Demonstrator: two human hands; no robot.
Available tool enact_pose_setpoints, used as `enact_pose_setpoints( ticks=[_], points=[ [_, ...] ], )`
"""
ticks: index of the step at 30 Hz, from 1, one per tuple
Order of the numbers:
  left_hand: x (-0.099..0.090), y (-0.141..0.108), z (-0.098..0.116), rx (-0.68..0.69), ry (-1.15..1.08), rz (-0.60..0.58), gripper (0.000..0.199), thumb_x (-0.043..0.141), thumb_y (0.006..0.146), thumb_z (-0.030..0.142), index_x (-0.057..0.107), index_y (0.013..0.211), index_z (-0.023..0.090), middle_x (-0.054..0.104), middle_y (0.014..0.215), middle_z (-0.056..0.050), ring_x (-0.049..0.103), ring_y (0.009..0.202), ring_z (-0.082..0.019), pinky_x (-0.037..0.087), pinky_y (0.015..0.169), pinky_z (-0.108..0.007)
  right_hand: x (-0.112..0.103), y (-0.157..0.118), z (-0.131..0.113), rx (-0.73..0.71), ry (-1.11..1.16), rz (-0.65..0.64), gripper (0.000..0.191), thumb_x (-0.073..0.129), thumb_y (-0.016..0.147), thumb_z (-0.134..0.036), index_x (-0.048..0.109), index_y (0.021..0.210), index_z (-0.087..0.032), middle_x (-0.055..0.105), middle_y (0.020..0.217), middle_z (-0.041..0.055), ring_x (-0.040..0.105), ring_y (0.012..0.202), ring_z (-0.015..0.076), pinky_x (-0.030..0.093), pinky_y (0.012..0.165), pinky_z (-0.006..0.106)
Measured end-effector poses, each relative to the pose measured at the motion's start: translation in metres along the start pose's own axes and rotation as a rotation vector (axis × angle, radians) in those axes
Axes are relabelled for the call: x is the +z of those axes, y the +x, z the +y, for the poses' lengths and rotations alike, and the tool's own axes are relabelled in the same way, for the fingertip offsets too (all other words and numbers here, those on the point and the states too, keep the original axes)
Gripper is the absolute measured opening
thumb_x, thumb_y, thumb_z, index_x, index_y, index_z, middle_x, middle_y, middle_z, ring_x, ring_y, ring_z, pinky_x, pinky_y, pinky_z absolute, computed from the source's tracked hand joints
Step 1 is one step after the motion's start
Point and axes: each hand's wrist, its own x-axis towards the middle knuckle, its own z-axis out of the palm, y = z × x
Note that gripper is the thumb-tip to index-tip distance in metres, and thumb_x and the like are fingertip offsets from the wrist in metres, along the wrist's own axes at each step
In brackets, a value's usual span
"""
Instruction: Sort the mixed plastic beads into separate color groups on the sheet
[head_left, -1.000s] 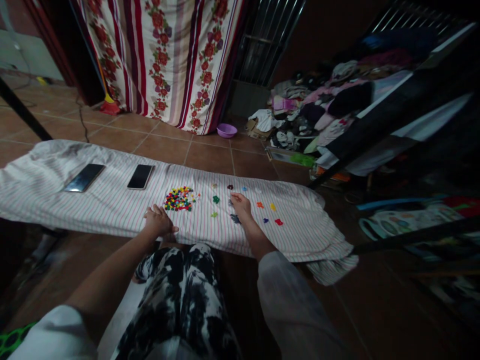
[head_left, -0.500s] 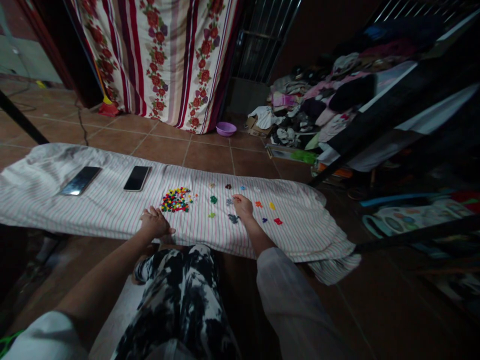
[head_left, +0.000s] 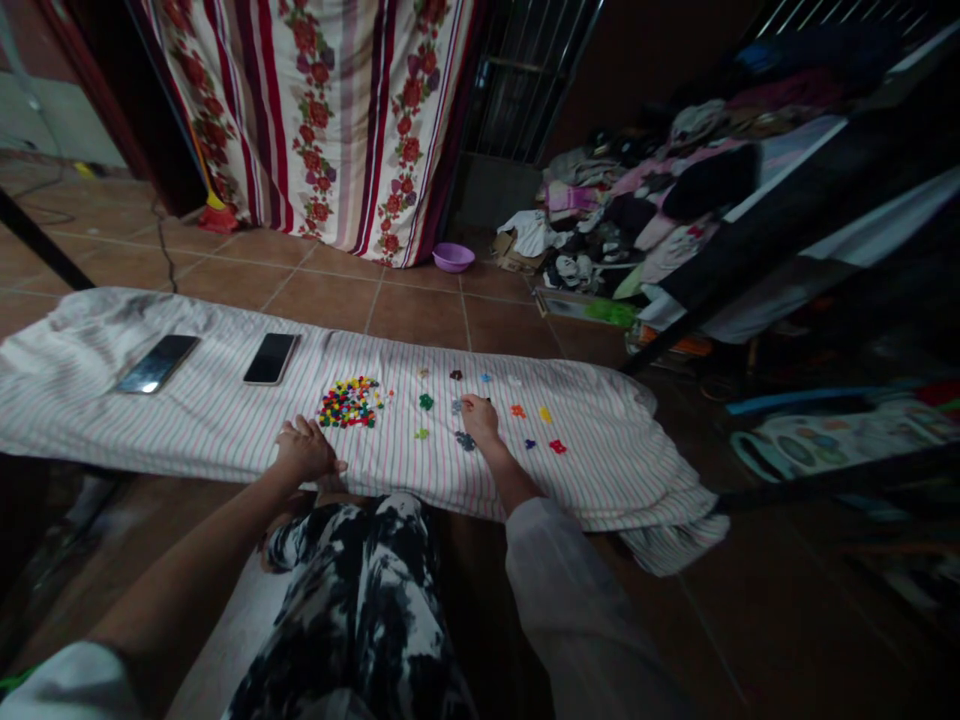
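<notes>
My left hand (head_left: 306,447) lies flat on the striped cloth (head_left: 187,430), fingers stretched out, just below a mixed pile of small colourful beads (head_left: 350,403). With its fingertips pinched together, my right hand (head_left: 481,418) is over a light grey cluster (head_left: 457,406); anything between the fingertips is too small to make out. Around it are little single-colour groups: dark green (head_left: 426,402), dark grey (head_left: 466,441), brown (head_left: 456,375), light blue (head_left: 486,377), orange (head_left: 518,411), yellow (head_left: 545,414), red (head_left: 557,447), dark blue (head_left: 529,444) and light green (head_left: 421,434).
Two phones (head_left: 271,359) lie on the cloth at the left. Beyond it are a floral curtain (head_left: 315,130), a purple basin (head_left: 453,258) and a heap of clothes (head_left: 600,215). Dark metal bars (head_left: 45,240) rise at both ends.
My right hand has shifted very slightly left and down, staying by the grey cluster. The left hand rests in nearly the same place, and the whole view has moved a little.
</notes>
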Motion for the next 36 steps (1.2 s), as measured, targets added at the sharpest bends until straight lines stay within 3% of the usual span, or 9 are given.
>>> enact_pose_setpoints(
  ticks=[7,11,16,22,30,36],
  points=[
    [-0.002,-0.001,0.001,0.002,0.010,-0.018,0.110,0.040,0.072,0.077,0.025,0.144,-0.004,0.024,0.145,-0.038,0.024,0.133,-0.055,0.032,0.095,-0.058,0.000,-0.006,0.005,0.016,0.144,0.016,0.043,0.040,0.078,-0.006,0.066,0.108,-0.021,0.071,0.104,0.0027,0.063,0.100,0.0152,0.047,0.089,0.028],
    [-0.003,-0.003,0.001,-0.015,0.028,-0.010,0.109,0.042,0.075,0.074,0.021,0.142,-0.010,0.021,0.145,-0.040,0.025,0.132,-0.055,0.035,0.093,-0.054,-0.005,-0.010,0.003,0.019,0.114,0.027,0.042,0.039,0.080,-0.007,0.067,0.109,-0.019,0.070,0.106,0.0054,0.062,0.101,0.0170,0.045,0.090,0.028],
    [-0.004,-0.001,0.003,-0.038,0.031,-0.051,0.110,0.042,0.075,0.074,0.019,0.144,-0.009,0.017,0.148,-0.038,0.021,0.134,-0.055,0.036,0.094,-0.054,-0.012,-0.011,-0.007,-0.044,0.071,0.103,0.040,0.038,0.082,-0.009,0.067,0.108,-0.016,0.068,0.106,0.0090,0.060,0.102,0.0194,0.042,0.092,0.029],
    [-0.007,-0.001,0.004,-0.039,0.011,-0.068,0.109,0.039,0.076,0.075,0.018,0.144,-0.007,0.014,0.148,-0.038,0.019,0.135,-0.055,0.036,0.094,-0.056,-0.011,-0.010,-0.044,-0.239,0.137,0.129,0.035,0.040,0.084,-0.015,0.069,0.104,-0.016,0.065,0.103,0.0093,0.058,0.098,0.0200,0.042,0.091,0.030],
    [-0.001,-0.001,0.004,-0.007,0.059,-0.027,0.107,0.035,0.079,0.075,0.020,0.143,-0.009,0.016,0.147,-0.039,0.023,0.132,-0.056,0.037,0.092,-0.056,0.027,-0.010,-0.101,-0.425,0.203,-0.006,0.026,0.048,0.083,-0.017,0.072,0.094,-0.019,0.064,0.091,0.0059,0.058,0.082,0.0165,0.045,0.081,0.027],
    [0.006,-0.001,0.003,0.021,0.065,0.025,0.106,0.033,0.080,0.074,0.022,0.142,-0.010,0.018,0.145,-0.040,0.024,0.131,-0.058,0.036,0.090,-0.057,0.044,-0.001,-0.131,-0.405,0.070,-0.149,0.026,0.050,0.085,-0.014,0.072,0.097,-0.020,0.065,0.095,0.0068,0.059,0.089,0.0163,0.043,0.084,0.025]
  ],
)
